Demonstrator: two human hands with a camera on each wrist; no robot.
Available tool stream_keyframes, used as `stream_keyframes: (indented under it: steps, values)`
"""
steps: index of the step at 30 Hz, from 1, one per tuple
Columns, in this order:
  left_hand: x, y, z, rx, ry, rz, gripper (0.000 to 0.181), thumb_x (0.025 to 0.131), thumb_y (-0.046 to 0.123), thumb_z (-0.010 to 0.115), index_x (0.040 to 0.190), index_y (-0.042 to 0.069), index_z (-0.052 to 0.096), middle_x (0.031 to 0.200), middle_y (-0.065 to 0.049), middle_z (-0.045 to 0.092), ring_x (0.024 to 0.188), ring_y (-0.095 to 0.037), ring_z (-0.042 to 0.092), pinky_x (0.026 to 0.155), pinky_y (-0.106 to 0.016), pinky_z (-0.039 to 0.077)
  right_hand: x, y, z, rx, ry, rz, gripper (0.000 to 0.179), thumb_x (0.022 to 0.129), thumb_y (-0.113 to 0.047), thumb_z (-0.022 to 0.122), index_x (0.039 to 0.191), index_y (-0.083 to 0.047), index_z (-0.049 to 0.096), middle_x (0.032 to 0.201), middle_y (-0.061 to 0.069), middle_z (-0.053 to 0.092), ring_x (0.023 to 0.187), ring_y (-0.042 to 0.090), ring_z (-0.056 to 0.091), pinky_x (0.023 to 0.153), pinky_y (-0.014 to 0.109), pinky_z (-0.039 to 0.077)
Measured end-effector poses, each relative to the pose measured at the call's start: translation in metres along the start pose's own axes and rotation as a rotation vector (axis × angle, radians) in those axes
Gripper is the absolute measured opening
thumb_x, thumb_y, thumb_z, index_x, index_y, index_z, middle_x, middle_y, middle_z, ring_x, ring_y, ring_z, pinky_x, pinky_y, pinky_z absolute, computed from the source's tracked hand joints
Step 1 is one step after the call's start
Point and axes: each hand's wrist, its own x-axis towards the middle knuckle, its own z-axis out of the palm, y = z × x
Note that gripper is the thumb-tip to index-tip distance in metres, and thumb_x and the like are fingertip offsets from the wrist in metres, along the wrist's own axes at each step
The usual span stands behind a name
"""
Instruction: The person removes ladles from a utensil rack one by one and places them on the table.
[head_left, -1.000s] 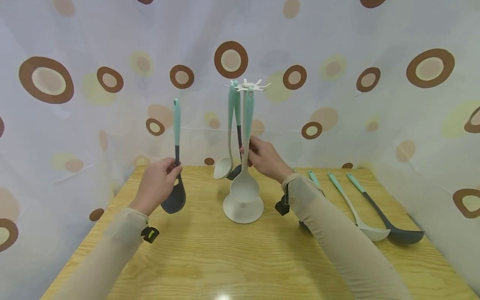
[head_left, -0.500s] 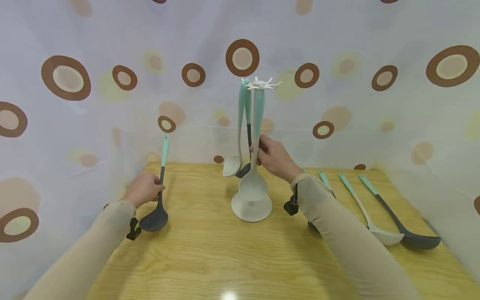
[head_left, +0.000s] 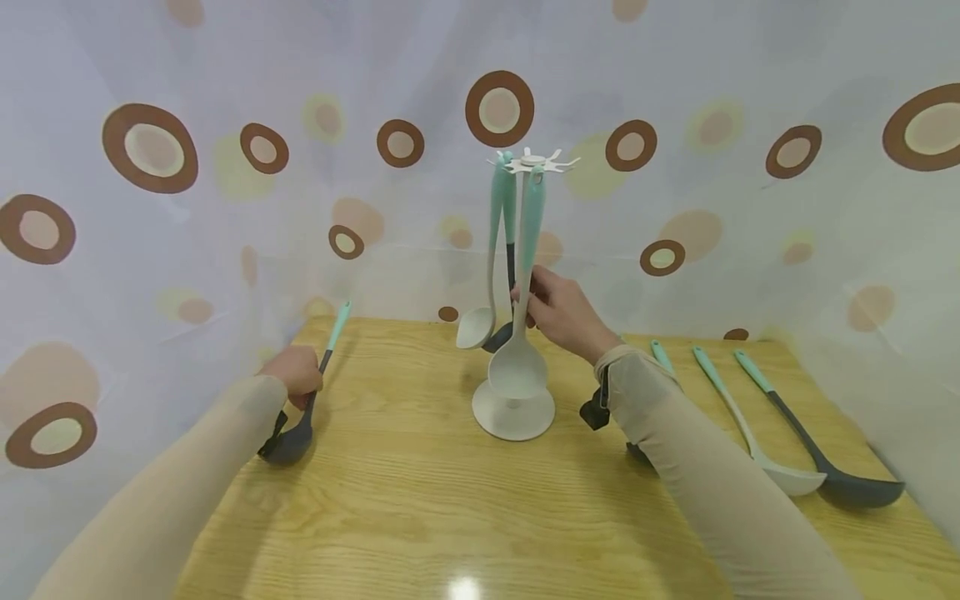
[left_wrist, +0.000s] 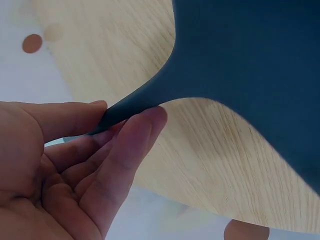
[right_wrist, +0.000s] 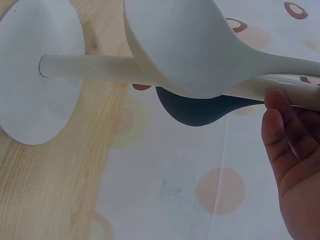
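At the table's left side my left hand pinches the neck of a dark ladle with a mint handle. The left wrist view shows thumb and fingertips on that thin neck, close above the broad dark bowl. My right hand grips the post of a white utensil stand at mid-height. From the stand's hooks hang a large white ladle in front, a smaller white ladle to the left and a dark utensil behind. The front ladle partly hides the post and my right fingers.
To the right, a white ladle and a dark ladle lie on the wooden table. Another mint handle lies beside them, partly hidden by my right sleeve. A patterned curtain surrounds the table.
My left hand has carried the dark ladle left, away from the stand, and lowered it toward the table, its handle now tilting away. The right hand has stayed on the post.
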Motion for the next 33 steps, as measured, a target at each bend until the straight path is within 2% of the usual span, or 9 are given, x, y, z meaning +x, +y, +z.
stream_keyframes:
  steps: [5, 12, 18, 22, 27, 29, 31, 33]
  values:
    - [0.009, -0.004, 0.005, 0.080, -0.041, -0.048, 0.020, 0.086, 0.001, 0.057, 0.069, 0.000, 0.066, 0.054, -0.009, 0.067, 0.047, -0.017, 0.068, 0.051, -0.028, 0.057, -0.001, 0.001, 0.001, 0.020, -0.009, -0.001, 0.021, 0.105, -0.031, 0.054, 0.113, -0.012, 0.060, 0.086, 0.010, 0.064, 0.070, 0.026, 0.060, 0.066, 0.039, 0.051]
    - [0.003, -0.001, 0.005, 0.186, -0.072, -0.084, 0.009, 0.083, -0.001, 0.060, 0.075, -0.003, 0.064, 0.053, -0.009, 0.067, 0.048, -0.017, 0.068, 0.053, -0.026, 0.054, -0.002, 0.001, 0.003, 0.032, -0.012, 0.028, 0.018, 0.105, -0.025, 0.052, 0.115, -0.013, 0.060, 0.088, 0.009, 0.063, 0.071, 0.029, 0.059, 0.066, 0.039, 0.051]
    - [0.005, 0.008, 0.002, 0.218, -0.094, -0.063, 0.003, 0.080, -0.002, 0.062, 0.079, -0.005, 0.061, 0.059, -0.011, 0.068, 0.049, -0.017, 0.068, 0.052, -0.026, 0.054, -0.002, 0.001, 0.000, 0.028, -0.007, 0.036, 0.020, 0.106, -0.026, 0.051, 0.117, -0.013, 0.060, 0.088, 0.008, 0.063, 0.071, 0.024, 0.059, 0.065, 0.038, 0.052]
    - [0.010, 0.010, 0.002, 0.231, -0.096, -0.054, 0.003, 0.078, -0.003, 0.063, 0.080, -0.005, 0.062, 0.062, -0.012, 0.069, 0.052, -0.018, 0.069, 0.052, -0.024, 0.054, -0.001, -0.001, -0.001, 0.036, -0.012, 0.026, 0.022, 0.106, -0.031, 0.052, 0.116, -0.013, 0.059, 0.088, 0.009, 0.063, 0.073, 0.029, 0.060, 0.065, 0.038, 0.052]
    - [0.010, 0.010, -0.003, 0.226, -0.093, -0.040, 0.015, 0.082, 0.002, 0.066, 0.093, -0.007, 0.065, 0.068, -0.016, 0.070, 0.056, -0.020, 0.070, 0.052, -0.026, 0.054, -0.001, 0.000, 0.000, 0.051, -0.015, 0.026, 0.023, 0.105, -0.031, 0.053, 0.116, -0.012, 0.059, 0.089, 0.010, 0.063, 0.075, 0.036, 0.060, 0.065, 0.038, 0.051]
    - [0.008, 0.012, -0.006, 0.199, -0.080, -0.026, 0.013, 0.086, 0.004, 0.064, 0.093, -0.006, 0.063, 0.064, -0.014, 0.067, 0.050, -0.019, 0.066, 0.049, -0.026, 0.053, -0.002, 0.000, 0.001, 0.044, -0.009, 0.027, 0.023, 0.105, -0.031, 0.053, 0.117, -0.012, 0.059, 0.088, 0.009, 0.063, 0.073, 0.034, 0.060, 0.064, 0.038, 0.051]
    - [0.004, 0.019, -0.011, 0.142, -0.069, -0.023, 0.008, 0.089, 0.006, 0.060, 0.088, -0.002, 0.060, 0.057, -0.009, 0.059, 0.044, -0.016, 0.057, 0.046, -0.026, 0.049, -0.002, 0.000, 0.000, 0.035, -0.005, 0.025, 0.023, 0.105, -0.030, 0.053, 0.117, -0.011, 0.059, 0.088, 0.010, 0.063, 0.072, 0.033, 0.059, 0.064, 0.037, 0.051]
    - [-0.002, 0.030, -0.016, 0.119, -0.047, 0.004, 0.013, 0.093, 0.010, 0.057, 0.081, 0.005, 0.055, 0.056, -0.003, 0.051, 0.044, -0.013, 0.050, 0.046, -0.025, 0.046, -0.002, 0.001, 0.000, 0.032, -0.001, 0.023, 0.024, 0.105, -0.030, 0.053, 0.118, -0.010, 0.059, 0.087, 0.010, 0.063, 0.071, 0.032, 0.059, 0.064, 0.038, 0.051]
